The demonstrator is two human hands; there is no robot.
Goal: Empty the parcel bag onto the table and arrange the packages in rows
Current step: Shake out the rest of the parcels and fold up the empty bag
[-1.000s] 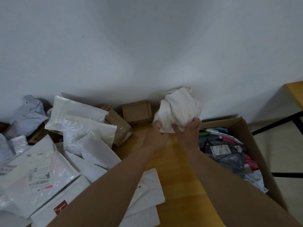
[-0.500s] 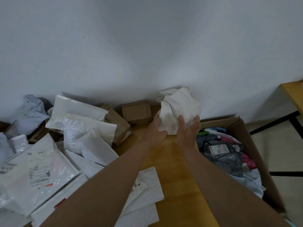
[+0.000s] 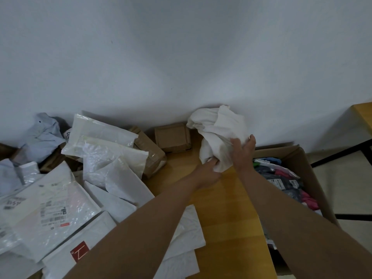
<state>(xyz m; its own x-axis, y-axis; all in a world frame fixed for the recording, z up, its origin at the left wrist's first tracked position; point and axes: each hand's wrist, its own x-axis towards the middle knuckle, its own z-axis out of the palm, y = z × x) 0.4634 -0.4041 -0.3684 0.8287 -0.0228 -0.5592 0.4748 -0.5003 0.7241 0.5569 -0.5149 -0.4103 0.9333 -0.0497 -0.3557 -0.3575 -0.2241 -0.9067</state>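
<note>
Both hands, left hand [image 3: 209, 172] and right hand [image 3: 242, 154], grip one crumpled white cloth bag [image 3: 217, 135] above the wooden table [image 3: 227, 218], near two brown cardboard boxes [image 3: 173, 136].

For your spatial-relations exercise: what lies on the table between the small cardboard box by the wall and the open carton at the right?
In the head view, the crumpled white bag, gripped by the left hand and right hand, above bare wooden table.
</note>
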